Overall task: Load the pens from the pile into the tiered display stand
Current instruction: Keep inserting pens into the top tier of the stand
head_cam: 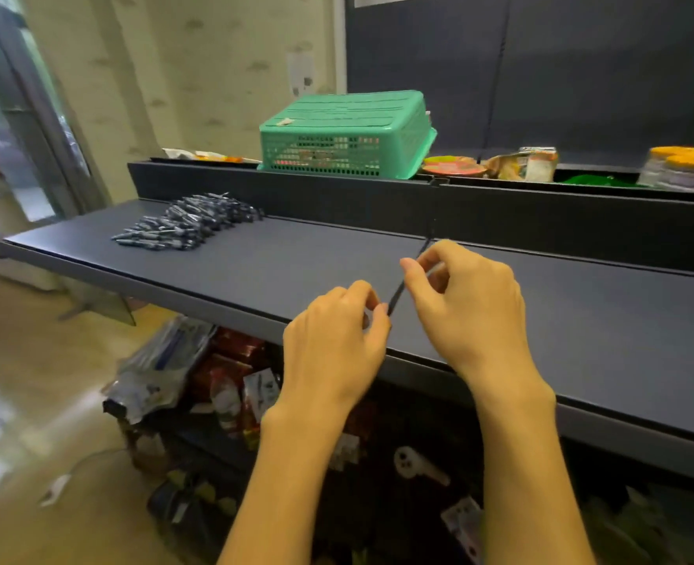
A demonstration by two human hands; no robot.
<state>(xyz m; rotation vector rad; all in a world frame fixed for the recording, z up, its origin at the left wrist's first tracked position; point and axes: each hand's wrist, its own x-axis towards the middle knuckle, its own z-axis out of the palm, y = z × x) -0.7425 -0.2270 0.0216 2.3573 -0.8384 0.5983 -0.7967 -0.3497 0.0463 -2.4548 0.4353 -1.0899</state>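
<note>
We stand at a dark grey shelf (255, 258) in a shop, with a patterned wall behind it and a glass door off to the far side of the pile. From the head camera, the pile of pens (192, 224) lies on the shelf's far end, close against the raised back ledge and well apart from our hands.

Nearer than the pile and further along the shelf, our left hand (333, 340) and right hand (467, 303) meet over the shelf's front half. Between them runs one thin dark pen (398, 291), tilted so its far end points toward the back ledge. Our left hand pinches its near end with curled fingers; our right hand pinches it higher up between thumb and forefinger, the other fingers curled. Whether the pen touches the shelf we cannot tell.

Beyond the pile, on the upper ledge, an upturned green basket (345, 136) sits, with packets and stacked lids (688, 167) further along from it. Below the shelf, under the pile's side, bagged goods (166, 360) crowd a lower level. The stand is not something we can pick out.
</note>
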